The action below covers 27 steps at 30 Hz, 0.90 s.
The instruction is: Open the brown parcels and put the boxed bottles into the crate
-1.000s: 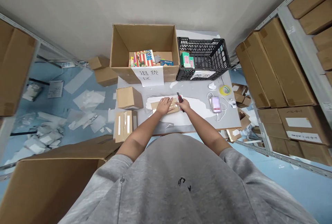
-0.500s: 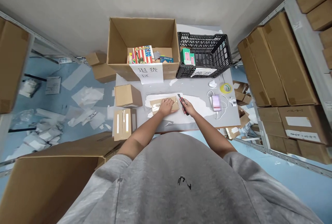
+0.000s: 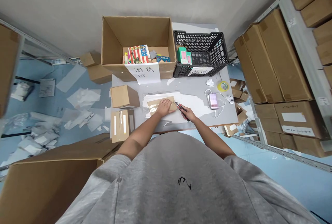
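Head view: looking down from a person's chest, over a grey sweatshirt point(image 3: 168, 182), both forearms reaching onto a grey worktop point(image 3: 225, 113).

Left hand point(image 3: 164, 107): lies flat on a flat cardboard parcel point(image 3: 158, 105), fingers open and extended, its weight seemingly pinning the parcel so it cannot slide.

Right hand point(image 3: 186, 114): fingers closed around the handle of a red and black box cutter point(image 3: 181, 109), its front end angled toward the parcel's right edge, close by but not clearly touching.

Parcel position: centred in front of the person, on a white sheet point(image 3: 192, 104), within easy reach of both hands.

Beside the parcel: a small cardboard carton point(image 3: 123, 96) and a taped carton point(image 3: 121, 126) sit to the left, apart from the working area.

Far side of the worktop: an open cardboard box point(image 3: 135, 32) holds books point(image 3: 138, 54), with a sign in Chinese point(image 3: 142, 73) on its front. A black plastic crate point(image 3: 201, 42) stands beside it.

Right of the worktop: a phone point(image 3: 213, 100) with a white cable and a yellow tape roll point(image 3: 223, 86) lie out of the way.
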### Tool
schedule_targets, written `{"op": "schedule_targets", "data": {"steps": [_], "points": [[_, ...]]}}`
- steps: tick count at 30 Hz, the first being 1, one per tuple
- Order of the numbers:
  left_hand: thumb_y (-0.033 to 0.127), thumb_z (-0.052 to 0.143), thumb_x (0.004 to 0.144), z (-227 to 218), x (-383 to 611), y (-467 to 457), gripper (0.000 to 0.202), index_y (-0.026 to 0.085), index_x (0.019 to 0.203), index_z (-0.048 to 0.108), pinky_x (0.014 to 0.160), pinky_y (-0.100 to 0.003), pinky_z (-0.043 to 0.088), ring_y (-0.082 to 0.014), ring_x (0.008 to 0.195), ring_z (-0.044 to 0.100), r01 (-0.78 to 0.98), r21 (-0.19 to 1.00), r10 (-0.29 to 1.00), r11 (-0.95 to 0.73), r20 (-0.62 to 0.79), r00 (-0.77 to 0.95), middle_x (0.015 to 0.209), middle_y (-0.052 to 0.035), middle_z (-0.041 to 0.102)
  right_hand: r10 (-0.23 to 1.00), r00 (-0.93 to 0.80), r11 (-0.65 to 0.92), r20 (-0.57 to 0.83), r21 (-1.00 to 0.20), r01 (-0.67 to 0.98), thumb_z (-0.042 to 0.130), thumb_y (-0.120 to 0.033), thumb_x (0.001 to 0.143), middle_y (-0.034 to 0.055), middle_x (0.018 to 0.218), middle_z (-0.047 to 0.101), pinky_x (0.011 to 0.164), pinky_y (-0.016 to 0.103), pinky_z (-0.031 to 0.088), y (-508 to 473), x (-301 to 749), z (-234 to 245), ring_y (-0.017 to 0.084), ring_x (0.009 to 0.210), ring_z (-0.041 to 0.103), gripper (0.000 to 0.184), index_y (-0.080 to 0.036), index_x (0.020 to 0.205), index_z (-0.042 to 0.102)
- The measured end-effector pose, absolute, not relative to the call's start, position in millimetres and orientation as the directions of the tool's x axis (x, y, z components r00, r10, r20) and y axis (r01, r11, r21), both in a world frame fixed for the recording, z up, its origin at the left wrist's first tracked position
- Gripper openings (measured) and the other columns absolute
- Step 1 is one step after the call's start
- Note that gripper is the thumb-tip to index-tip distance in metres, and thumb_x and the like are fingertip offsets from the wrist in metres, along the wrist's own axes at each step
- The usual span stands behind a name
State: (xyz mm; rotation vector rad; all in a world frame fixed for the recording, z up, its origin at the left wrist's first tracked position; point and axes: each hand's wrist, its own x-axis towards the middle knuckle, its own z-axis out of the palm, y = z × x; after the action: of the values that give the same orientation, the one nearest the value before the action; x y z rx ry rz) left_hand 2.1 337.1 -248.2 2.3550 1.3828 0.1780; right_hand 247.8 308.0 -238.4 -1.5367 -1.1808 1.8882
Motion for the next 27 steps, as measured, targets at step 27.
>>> {"op": "schedule_targets", "data": {"steps": [27], "points": [[0.066, 0.055, 0.099, -254, 2, 332, 0.057, 0.016, 0.125, 0.062, 0.105, -0.047, 0.039, -0.0355, 0.121, 0.055, 0.772, 0.393, 0.818, -0.500, -0.080, 0.570, 0.123, -0.0198, 0.064, 0.754, -0.299, -0.567, -0.584, -0.810, 0.152, 0.065, -0.049, 0.091, -0.0096, 0.056, 0.056, 0.041, 0.021, 0.036, 302, 246, -240, 0.011, 0.040, 0.045, 0.081, -0.015, 0.162, 0.045]]}}
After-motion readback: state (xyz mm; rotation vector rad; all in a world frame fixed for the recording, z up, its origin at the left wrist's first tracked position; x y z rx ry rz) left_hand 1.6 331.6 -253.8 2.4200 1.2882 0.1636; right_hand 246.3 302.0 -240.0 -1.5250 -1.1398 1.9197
